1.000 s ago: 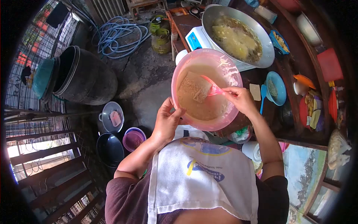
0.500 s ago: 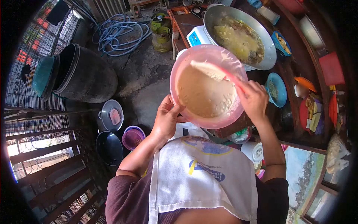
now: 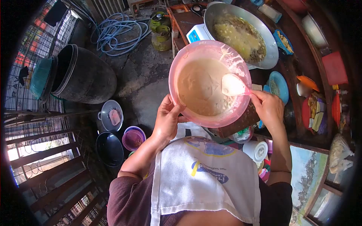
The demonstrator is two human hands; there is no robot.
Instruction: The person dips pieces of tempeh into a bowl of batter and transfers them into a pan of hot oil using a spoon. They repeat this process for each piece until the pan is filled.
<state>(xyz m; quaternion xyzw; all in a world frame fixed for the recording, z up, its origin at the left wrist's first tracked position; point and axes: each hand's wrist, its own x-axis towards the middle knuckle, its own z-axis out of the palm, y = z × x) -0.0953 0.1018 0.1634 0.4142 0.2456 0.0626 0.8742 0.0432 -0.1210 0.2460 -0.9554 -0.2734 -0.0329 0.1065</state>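
Observation:
A pink plastic bowl (image 3: 174, 81) of thick beige batter (image 3: 200, 84) is held up in front of my apron. My left hand (image 3: 168, 117) grips its near left rim, thumb on the rim and fingers underneath. At the right side, my right hand (image 3: 268, 107) is closed on the handle of a pink rice paddle (image 3: 233, 85). The paddle's blade, coated with batter, lies over the right part of the mixture. Streaks of batter cling to the bowl's inner wall.
Beyond the bowl stands a wide metal wok (image 3: 272, 52) of bubbling oil on a white-and-blue stove (image 3: 197, 34). A blue bowl (image 3: 283, 84) is at the right. Green gas cylinders (image 3: 162, 39), a coiled hose (image 3: 120, 35), a dark barrel (image 3: 90, 77) and basins (image 3: 110, 148) stand on the floor.
My right hand has moved right and slightly down, drawing the paddle from the bowl's far side to its right side. The bowl has shifted slightly up and left in view.

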